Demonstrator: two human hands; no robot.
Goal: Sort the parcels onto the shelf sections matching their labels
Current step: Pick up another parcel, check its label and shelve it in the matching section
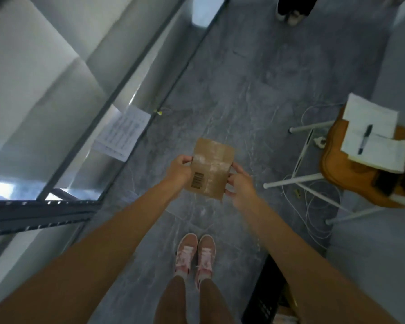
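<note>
Both hands, left hand (179, 168) and right hand (240, 187), are pinching the parcel (209, 168) edges, grip pressed on cardboard; likely label-checking. Next: choosing the matching section of the shelf (56, 206).

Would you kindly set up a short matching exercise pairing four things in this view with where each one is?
Things:
1. parcel
2. marker pen
3. printed sheet
4. white cables

Places:
A. on the floor under the stool
B. on the shelf edge
C. between both hands
D. on the papers on the stool

Pairs: 1-C, 2-D, 3-B, 4-A
</note>
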